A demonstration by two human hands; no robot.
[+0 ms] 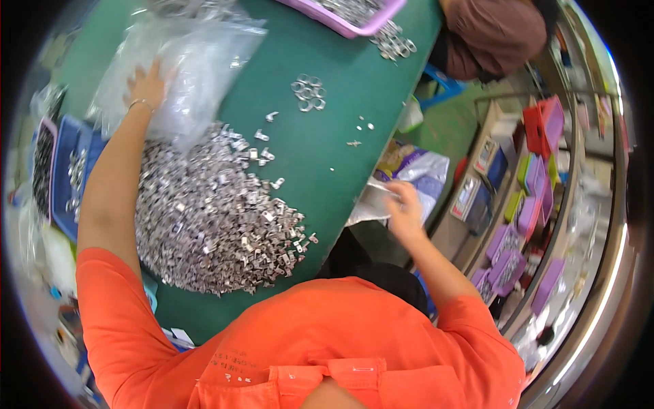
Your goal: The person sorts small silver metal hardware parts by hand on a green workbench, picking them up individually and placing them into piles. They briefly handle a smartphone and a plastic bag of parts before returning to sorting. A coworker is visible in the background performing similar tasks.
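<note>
- Head view: a green table (pixel 340 129) fills the middle of a crowded workshop; purple bins (pixel 518 245) stand on shelving to the right, and a blue tray (pixel 65 170) sits at the table's left edge.
- A large heap of small metal parts (pixel 211 218) lies on the table, just in front of the person in an orange shirt.
- The left hand (pixel 145 85) rests flat, fingers spread, on a clear plastic bag (pixel 184 61) that touches the heap's far edge.
- The right hand (pixel 403 204) pinches another clear bag (pixel 371 201) off the table's right edge.
- A few metal rings (pixel 308 92) lie apart; a pink tray (pixel 347 17) sits at the far end.
</note>
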